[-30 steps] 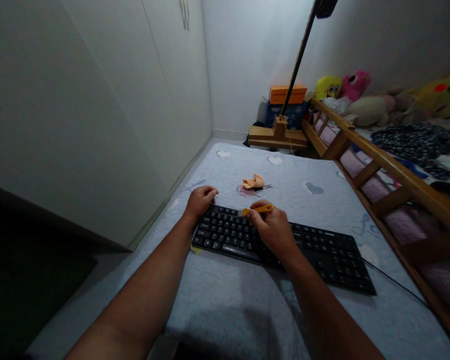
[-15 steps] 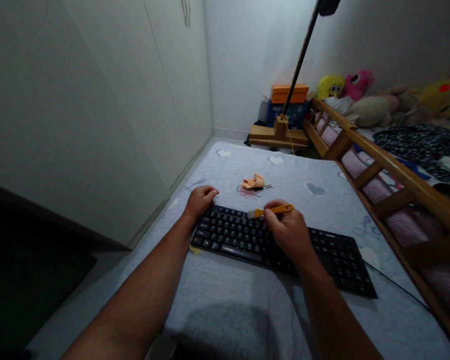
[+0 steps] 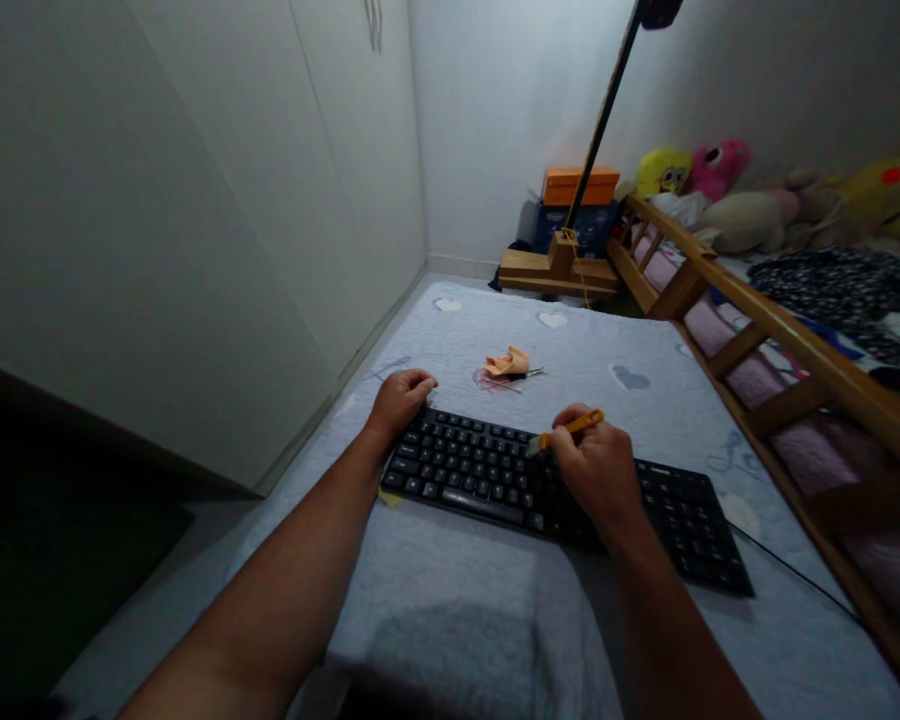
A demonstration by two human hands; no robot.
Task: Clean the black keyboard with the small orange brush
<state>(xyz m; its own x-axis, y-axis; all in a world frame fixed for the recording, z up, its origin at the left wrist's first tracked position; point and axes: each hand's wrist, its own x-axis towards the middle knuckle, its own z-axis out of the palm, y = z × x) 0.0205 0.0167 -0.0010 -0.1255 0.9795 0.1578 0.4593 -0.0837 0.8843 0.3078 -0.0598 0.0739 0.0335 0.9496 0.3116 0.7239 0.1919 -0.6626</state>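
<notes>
A black computer keyboard (image 3: 465, 460) lies at a slant across the cloth-covered surface. My right hand (image 3: 596, 470) is closed around the yellow handle of a small brush (image 3: 586, 421). Its pale bristles point left and down at the upper rows of keys, near the keyboard's middle. Under that hand and forearm, part of the keys is hidden. At the keyboard's far left corner, my left hand (image 3: 400, 405) is curled against the edge, thumb on top; its other fingers are mostly out of sight.
Beyond the keyboard lie a crumpled orange cloth (image 3: 507, 362) and some thin metal-tipped tools (image 3: 534, 373). The keyboard's cable (image 3: 795, 572) runs off to the right. A white wardrobe (image 3: 270, 200) flanks the left, a wooden bed rail (image 3: 765, 310) the right. A wooden stand (image 3: 559, 268) is behind.
My right hand has moved right along the keyboard with the brush, whose handle now tilts more steeply. My left hand and the keyboard have stayed in place.
</notes>
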